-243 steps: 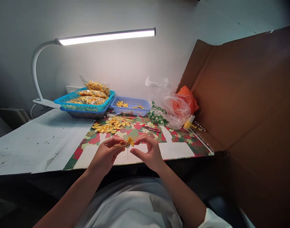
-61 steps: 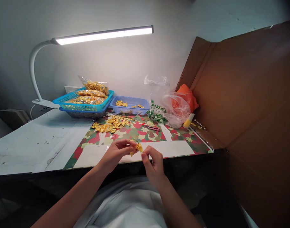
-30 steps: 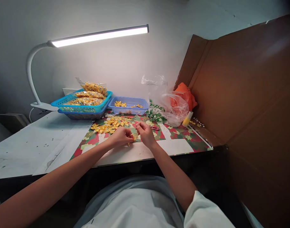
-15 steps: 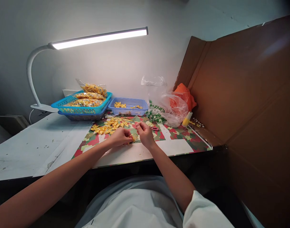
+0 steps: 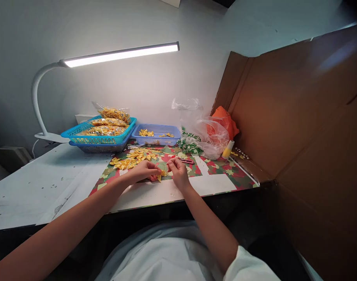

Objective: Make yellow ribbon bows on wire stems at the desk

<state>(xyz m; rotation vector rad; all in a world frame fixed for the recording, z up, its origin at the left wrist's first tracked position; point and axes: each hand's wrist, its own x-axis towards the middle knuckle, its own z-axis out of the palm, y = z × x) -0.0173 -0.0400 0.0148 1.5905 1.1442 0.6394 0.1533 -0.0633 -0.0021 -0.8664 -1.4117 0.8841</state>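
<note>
My left hand is closed in a pinch over the front of the patterned table cover, holding a small yellow ribbon bow at its fingertips. My right hand sits just to the right of it, thumb and fingertips pressed together. What the right fingers pinch is too small to make out; a faint thin strand seems to run between the two hands. Beyond my left hand lies a loose pile of yellow bows. Thin yellow strands lie behind the pile. A pinkish-red tool rests behind my right hand.
Stacked blue baskets at the left hold bagged yellow pieces. A periwinkle basket contains a few bows. Right of it are a clear plastic bag, an orange bag and a yellow-white bottle. A lamp hangs above; cardboard walls the right.
The view has tilted slightly, so things sit a little lower. The bow at my left fingertips shows more plainly, and the loop of strand between my hands is less visible.
</note>
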